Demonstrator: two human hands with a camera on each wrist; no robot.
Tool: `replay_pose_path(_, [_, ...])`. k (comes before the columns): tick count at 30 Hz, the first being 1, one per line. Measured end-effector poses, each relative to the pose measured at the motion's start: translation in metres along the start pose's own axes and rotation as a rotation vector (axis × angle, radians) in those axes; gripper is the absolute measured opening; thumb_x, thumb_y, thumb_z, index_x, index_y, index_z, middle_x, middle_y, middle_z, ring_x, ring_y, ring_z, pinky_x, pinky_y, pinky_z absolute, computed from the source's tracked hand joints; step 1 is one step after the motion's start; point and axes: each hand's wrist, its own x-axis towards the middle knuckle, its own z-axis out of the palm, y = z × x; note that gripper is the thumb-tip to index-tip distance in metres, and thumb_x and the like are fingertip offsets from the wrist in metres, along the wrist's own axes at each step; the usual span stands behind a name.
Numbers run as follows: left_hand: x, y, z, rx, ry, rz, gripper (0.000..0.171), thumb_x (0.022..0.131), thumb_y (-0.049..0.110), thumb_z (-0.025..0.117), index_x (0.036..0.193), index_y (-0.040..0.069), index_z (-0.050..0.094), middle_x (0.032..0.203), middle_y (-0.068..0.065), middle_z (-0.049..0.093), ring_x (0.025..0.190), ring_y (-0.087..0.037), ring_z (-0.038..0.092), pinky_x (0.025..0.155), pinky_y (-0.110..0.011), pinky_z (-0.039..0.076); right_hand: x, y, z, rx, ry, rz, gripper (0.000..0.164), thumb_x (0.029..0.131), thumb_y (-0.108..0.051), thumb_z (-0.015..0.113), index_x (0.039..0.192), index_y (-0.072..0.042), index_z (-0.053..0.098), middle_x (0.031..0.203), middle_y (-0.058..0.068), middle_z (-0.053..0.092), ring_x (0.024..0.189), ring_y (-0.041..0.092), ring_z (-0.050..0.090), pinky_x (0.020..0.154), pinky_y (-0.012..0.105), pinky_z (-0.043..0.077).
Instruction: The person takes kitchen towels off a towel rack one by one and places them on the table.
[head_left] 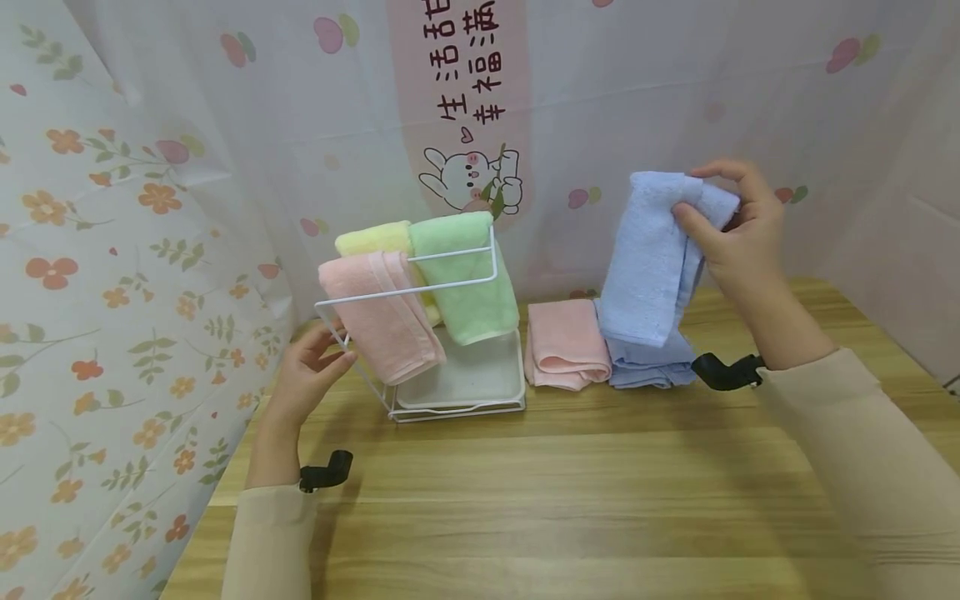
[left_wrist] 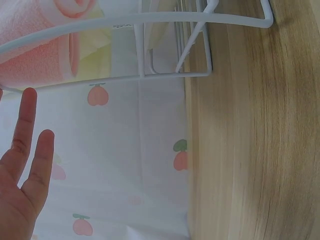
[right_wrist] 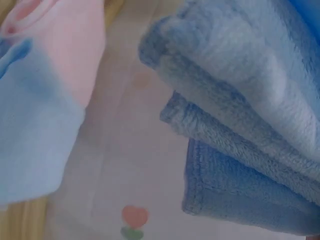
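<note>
My right hand (head_left: pixel 738 221) holds a folded light blue towel (head_left: pixel 648 258) up by its top edge, thumb in front. The towel's layered folds (right_wrist: pixel 235 100) fill the right of the right wrist view, where the fingers are hidden. My left hand (head_left: pixel 303 379) holds the left side of a white wire rack (head_left: pixel 367 387), thumb at the front upright. In the left wrist view, two straight fingers (left_wrist: pixel 37 165) show near a rack wire; the thumb is out of frame. Over the rack's bars hang a pink towel (head_left: pixel 382 312), a yellow towel (head_left: pixel 375 239) and a green towel (head_left: pixel 465 287).
A white tray (head_left: pixel 480 375) forms the rack's base. Right of it, a folded pink towel (head_left: pixel 566 333) lies beside folded blue cloth (head_left: pixel 652 367) on the wooden table (head_left: pixel 495 500). A printed curtain (head_left: pixel 600 100) hangs behind, with a floral one (head_left: pixel 112 275) at the left.
</note>
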Motion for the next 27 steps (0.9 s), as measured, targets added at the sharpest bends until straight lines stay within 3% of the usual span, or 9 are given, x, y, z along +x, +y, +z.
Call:
replay_pose_path(4, [0.0, 0.001, 0.0, 0.002, 0.004, -0.003, 0.038, 0.092, -0.01, 0.06, 0.128, -0.002, 0.058, 0.137, 0.013, 0.056, 0.122, -0.004, 0.054, 0.097, -0.014, 0.049, -0.006, 0.004, -0.025, -0.219, -0.052, 0.027, 0.04, 0.087, 0.001, 0.07, 0.126, -0.007, 0.062, 0.105, -0.004, 0.06, 0.075, 0.003, 0.062, 0.066, 0.01, 0.055])
replay_pose_path(6, [0.0, 0.001, 0.001, 0.002, 0.006, -0.008, 0.037, 0.091, -0.01, 0.06, 0.126, 0.001, 0.06, 0.136, 0.015, 0.056, 0.122, -0.003, 0.054, 0.097, -0.014, 0.049, -0.009, 0.008, -0.037, -0.272, -0.069, 0.04, 0.04, 0.088, 0.0, 0.07, 0.126, -0.008, 0.062, 0.103, -0.006, 0.06, 0.072, 0.001, 0.061, 0.063, 0.009, 0.054])
replay_pose_path(14, [-0.001, 0.002, 0.002, -0.007, 0.021, -0.017, 0.04, 0.09, -0.011, 0.06, 0.123, 0.012, 0.064, 0.132, 0.019, 0.057, 0.12, -0.001, 0.054, 0.096, -0.014, 0.049, -0.014, 0.022, -0.082, -0.174, -0.197, 0.15, 0.04, 0.088, 0.008, 0.066, 0.124, -0.009, 0.063, 0.095, -0.005, 0.063, 0.067, 0.0, 0.063, 0.056, 0.012, 0.053])
replay_pose_path(21, [-0.002, 0.003, 0.002, 0.005, 0.024, -0.036, 0.037, 0.092, -0.01, 0.06, 0.125, 0.007, 0.062, 0.131, 0.02, 0.057, 0.12, -0.002, 0.054, 0.096, -0.013, 0.048, -0.019, 0.036, -0.114, -0.43, -0.321, 0.327, 0.035, 0.095, -0.011, 0.066, 0.128, -0.02, 0.058, 0.098, -0.012, 0.059, 0.071, 0.004, 0.061, 0.058, 0.019, 0.055])
replay_pose_path(27, [-0.002, 0.005, 0.003, 0.011, 0.023, -0.049, 0.037, 0.093, -0.008, 0.059, 0.126, 0.009, 0.062, 0.132, 0.021, 0.056, 0.12, -0.002, 0.053, 0.096, -0.012, 0.048, -0.024, 0.054, -0.131, -0.543, -0.406, 0.447, 0.034, 0.097, -0.024, 0.065, 0.129, -0.025, 0.055, 0.09, -0.019, 0.058, 0.072, 0.005, 0.06, 0.059, 0.024, 0.055])
